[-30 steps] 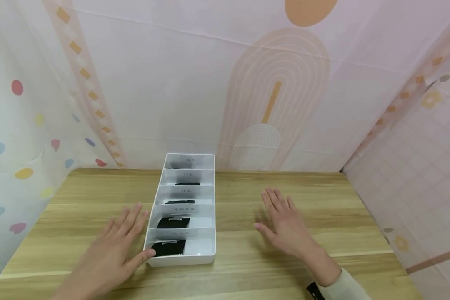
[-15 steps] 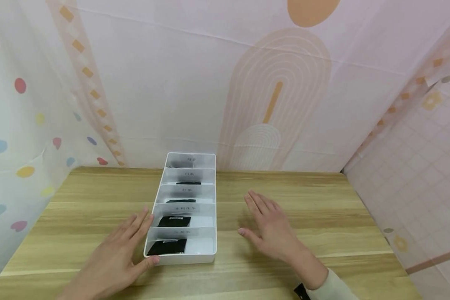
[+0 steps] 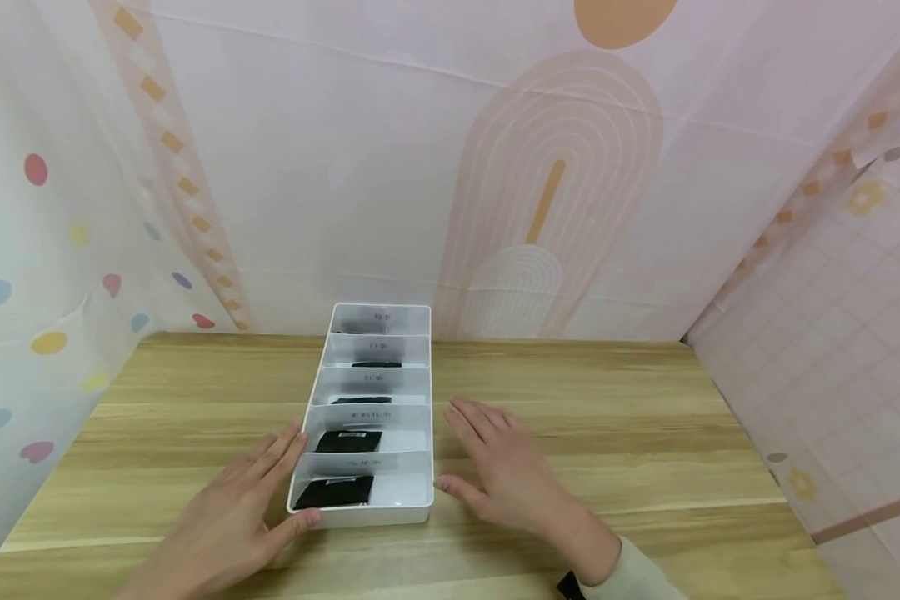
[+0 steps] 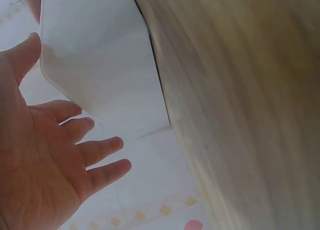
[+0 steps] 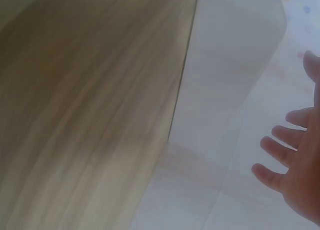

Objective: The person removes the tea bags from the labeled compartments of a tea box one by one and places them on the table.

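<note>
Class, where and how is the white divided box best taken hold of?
Hold the white box probably midway along its two long side walls, coming from left and right together: it is long, narrow and open-topped, with black packets loose inside, so keep it level.

A plain, pale cream sleeve ends behind the right hand at 5 o'clock, 1 small black piece showing at its 9 o'clock edge.

Smooth white plastic box
</note>
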`<state>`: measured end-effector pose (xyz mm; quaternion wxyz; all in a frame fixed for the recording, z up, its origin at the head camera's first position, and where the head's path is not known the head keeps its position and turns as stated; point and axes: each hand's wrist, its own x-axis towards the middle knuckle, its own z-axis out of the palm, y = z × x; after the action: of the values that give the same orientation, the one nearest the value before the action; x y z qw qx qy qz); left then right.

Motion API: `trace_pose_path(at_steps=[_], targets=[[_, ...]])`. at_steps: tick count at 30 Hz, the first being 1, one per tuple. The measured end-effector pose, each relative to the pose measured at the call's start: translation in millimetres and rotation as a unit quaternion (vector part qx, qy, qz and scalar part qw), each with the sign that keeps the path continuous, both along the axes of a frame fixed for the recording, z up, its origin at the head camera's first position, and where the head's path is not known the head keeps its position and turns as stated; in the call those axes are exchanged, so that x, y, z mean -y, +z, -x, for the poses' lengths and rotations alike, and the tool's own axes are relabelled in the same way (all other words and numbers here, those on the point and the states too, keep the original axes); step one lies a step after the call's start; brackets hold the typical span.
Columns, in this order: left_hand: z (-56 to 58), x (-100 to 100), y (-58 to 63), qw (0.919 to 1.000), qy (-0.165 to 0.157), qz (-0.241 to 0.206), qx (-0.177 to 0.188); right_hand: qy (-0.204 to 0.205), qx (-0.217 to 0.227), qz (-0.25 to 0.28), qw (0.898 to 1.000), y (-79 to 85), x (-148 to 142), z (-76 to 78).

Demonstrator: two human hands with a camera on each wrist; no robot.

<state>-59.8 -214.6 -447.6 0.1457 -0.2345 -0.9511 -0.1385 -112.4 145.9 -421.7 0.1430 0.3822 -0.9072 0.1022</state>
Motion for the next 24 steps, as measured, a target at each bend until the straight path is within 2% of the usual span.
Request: trace_pose_path(at_steps=[12,20,24], targets=[[-1.8,-2.1,1.6,0.9999,0.007,0.000,0.012,0.020,0.045,0.005,0.999,-0.6,30.1,-8.5],[-2.8,-2.1,2.2,0.9999,0.007,0.001,0.013,0.064,-0.005,0.019,0.998,-3.7,48.4,-12.3],[-3.1,-2.6,1.9,1.0000,0.005,0.002,0.008,0.079,-0.013,0.017,0.997,-5.0,56.8,-13.8]])
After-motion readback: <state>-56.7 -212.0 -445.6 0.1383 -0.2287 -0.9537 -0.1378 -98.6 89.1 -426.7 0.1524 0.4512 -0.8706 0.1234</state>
